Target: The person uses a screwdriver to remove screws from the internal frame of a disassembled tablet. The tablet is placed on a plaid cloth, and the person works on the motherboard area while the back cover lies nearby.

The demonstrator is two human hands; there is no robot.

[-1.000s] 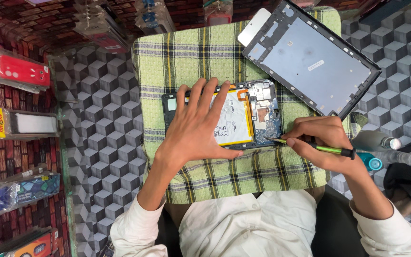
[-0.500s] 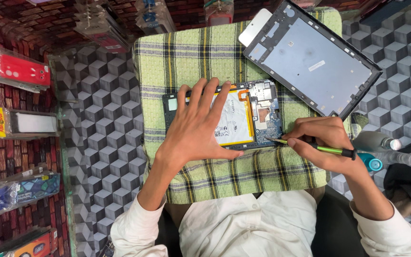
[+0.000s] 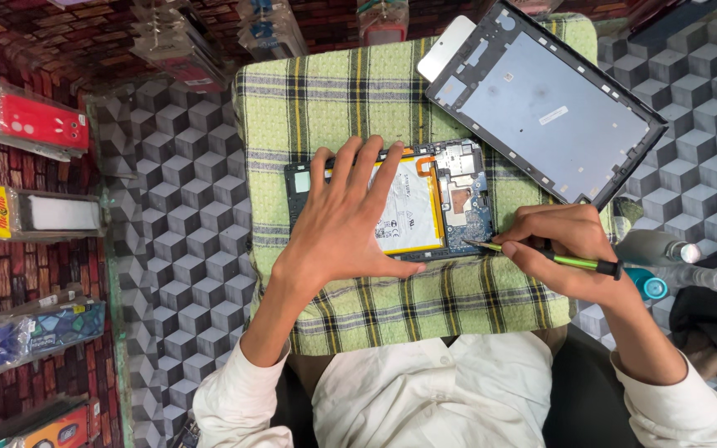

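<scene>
Fingers [image 3: 350,178] of left hand [image 3: 346,224] press opened tablet [image 3: 392,203] (battery exposed); right hand [image 3: 562,245] grips screwdriver [image 3: 553,259].

The opened tablet [image 3: 450,199] lies on the cloth [image 3: 334,99] before me. My left hand [image 3: 346,220] rests on it; the detached back cover [image 3: 553,108] lies far right.

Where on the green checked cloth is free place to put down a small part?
The checked cloth is bare above the opened tablet, left of the detached back cover. A second bare strip runs below the tablet. It is crowded around the left hand and the right hand holding the screwdriver.
</scene>
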